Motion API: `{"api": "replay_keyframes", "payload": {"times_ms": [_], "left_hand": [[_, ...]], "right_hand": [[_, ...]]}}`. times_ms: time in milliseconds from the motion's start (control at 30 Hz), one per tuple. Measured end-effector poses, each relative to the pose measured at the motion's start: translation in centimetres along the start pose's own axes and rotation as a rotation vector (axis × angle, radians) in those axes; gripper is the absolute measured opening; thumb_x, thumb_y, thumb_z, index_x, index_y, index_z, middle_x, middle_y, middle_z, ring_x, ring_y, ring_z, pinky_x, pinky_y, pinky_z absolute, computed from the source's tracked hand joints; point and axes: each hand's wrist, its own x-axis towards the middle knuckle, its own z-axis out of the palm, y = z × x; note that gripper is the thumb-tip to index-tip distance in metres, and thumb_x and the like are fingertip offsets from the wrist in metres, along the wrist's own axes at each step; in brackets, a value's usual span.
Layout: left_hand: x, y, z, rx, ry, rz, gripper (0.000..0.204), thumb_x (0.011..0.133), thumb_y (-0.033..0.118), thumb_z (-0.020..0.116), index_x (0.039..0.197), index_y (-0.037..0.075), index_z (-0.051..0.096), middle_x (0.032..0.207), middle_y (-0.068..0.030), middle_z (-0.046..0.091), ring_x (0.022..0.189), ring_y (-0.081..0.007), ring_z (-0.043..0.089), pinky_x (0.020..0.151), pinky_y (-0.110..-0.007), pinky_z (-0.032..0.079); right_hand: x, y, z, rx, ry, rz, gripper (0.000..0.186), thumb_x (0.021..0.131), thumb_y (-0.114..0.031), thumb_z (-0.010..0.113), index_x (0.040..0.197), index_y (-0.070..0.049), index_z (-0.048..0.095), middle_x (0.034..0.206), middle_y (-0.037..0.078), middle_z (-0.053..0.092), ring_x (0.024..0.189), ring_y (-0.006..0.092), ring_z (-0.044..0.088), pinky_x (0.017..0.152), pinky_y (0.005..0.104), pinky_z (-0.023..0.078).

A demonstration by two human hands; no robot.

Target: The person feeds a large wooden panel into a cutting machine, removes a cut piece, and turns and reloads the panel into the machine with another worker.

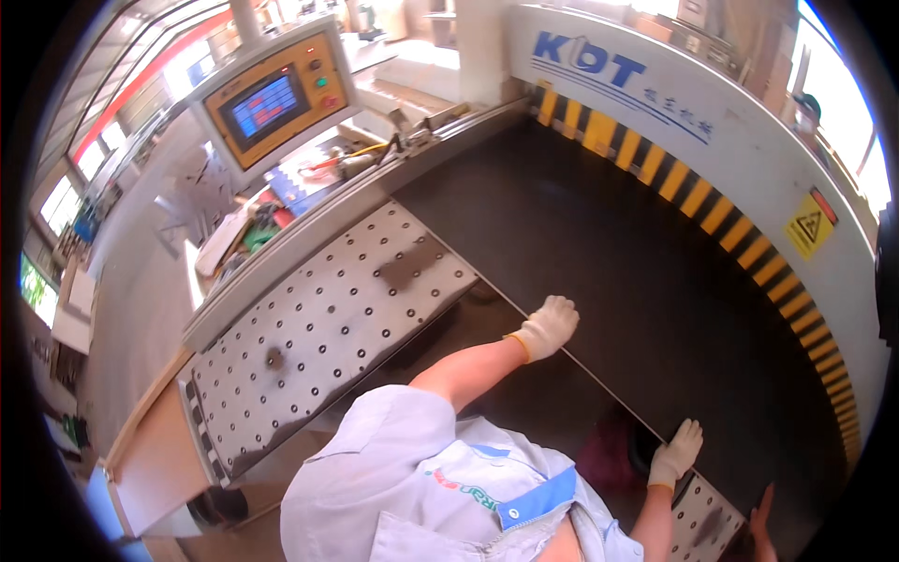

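Note:
A broad dark flat surface (pixel 599 234) with a thin pale front edge stretches in front of me. I cannot tell whether it is a loose board or the machine's own bed. My left hand (pixel 551 328), in a whitish work glove, rests on it just past the edge, fingers together and laid on the surface. Farther right along the same edge, my right hand (pixel 676 452) in a matching glove lies on it with fingers stretched out. Neither hand shows anything held. Another person's bare hand (pixel 765 513) touches the surface at the lower right.
A perforated metal table (pixel 332 323) juts out on my left; a similar table (pixel 704 520) shows at lower right. Behind the dark surface stands a white machine beam (pixel 749 122) with a yellow-black striped guard (pixel 698 195). A control panel (pixel 272 103) and a cluttered ledge (pixel 309 178) are at far left.

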Motion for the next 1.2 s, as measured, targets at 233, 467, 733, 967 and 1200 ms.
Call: {"api": "replay_keyframes", "payload": {"times_ms": [233, 467, 733, 967, 1200], "left_hand": [[-2.1, 0.4, 0.6, 0.001, 0.280, 0.068, 0.024, 0.094, 0.014, 0.074, 0.115, 0.002, 0.074, 0.125, -0.0191, 0.071, 0.123, -0.0393, 0.067, 0.109, -0.050, 0.057], [-6.3, 2.0, -1.4, -0.094, 0.296, 0.086, 0.034, 0.089, 0.011, 0.076, 0.121, 0.001, 0.072, 0.134, -0.0202, 0.071, 0.129, -0.0436, 0.068, 0.111, -0.052, 0.062], [-6.4, -0.3, -1.6, -0.179, 0.230, 0.142, 0.060, 0.084, 0.021, 0.086, 0.140, 0.000, 0.074, 0.157, -0.0218, 0.069, 0.152, -0.0466, 0.063, 0.131, -0.059, 0.051], [-3.6, -9.4, -5.9, -0.349, 0.052, -0.224, 0.047, 0.093, 0.036, 0.089, 0.121, 0.000, 0.079, 0.138, -0.0231, 0.073, 0.134, -0.0472, 0.066, 0.121, -0.056, 0.052], [-1.4, -13.3, -0.9, -0.232, -0.021, -0.601, 0.079, 0.111, 0.055, 0.073, 0.168, 0.001, 0.061, 0.185, -0.0214, 0.049, 0.176, -0.0424, 0.036, 0.148, -0.057, 0.021]], "right_hand": [[-2.3, 0.9, 1.4, 0.024, 0.159, -0.030, 0.075, 0.082, 0.002, 0.081, 0.156, 0.002, 0.066, 0.165, 0.027, 0.066, 0.155, 0.0504, 0.058, 0.135, 0.0567, 0.046], [-7.4, 1.8, 0.9, -0.006, 0.198, -0.052, 0.071, 0.077, 0.001, 0.079, 0.148, 0.006, 0.068, 0.160, 0.029, 0.067, 0.151, 0.0517, 0.061, 0.133, 0.0608, 0.047], [-6.8, 1.2, -0.2, 0.066, 0.134, -0.023, 0.080, 0.075, 0.001, 0.082, 0.154, 0.004, 0.068, 0.166, 0.029, 0.065, 0.156, 0.0522, 0.058, 0.137, 0.0611, 0.044], [-3.6, -0.7, -5.0, 0.317, 0.134, -0.091, 0.081, 0.074, -0.020, 0.097, 0.148, 0.005, 0.071, 0.165, 0.030, 0.066, 0.157, 0.0540, 0.057, 0.137, 0.0641, 0.041], [0.0, -0.8, -2.5, 0.456, 0.094, 0.166, 0.075, 0.097, -0.041, 0.092, 0.156, 0.002, 0.071, 0.176, 0.027, 0.059, 0.169, 0.0474, 0.047, 0.143, 0.0600, 0.032]]}}
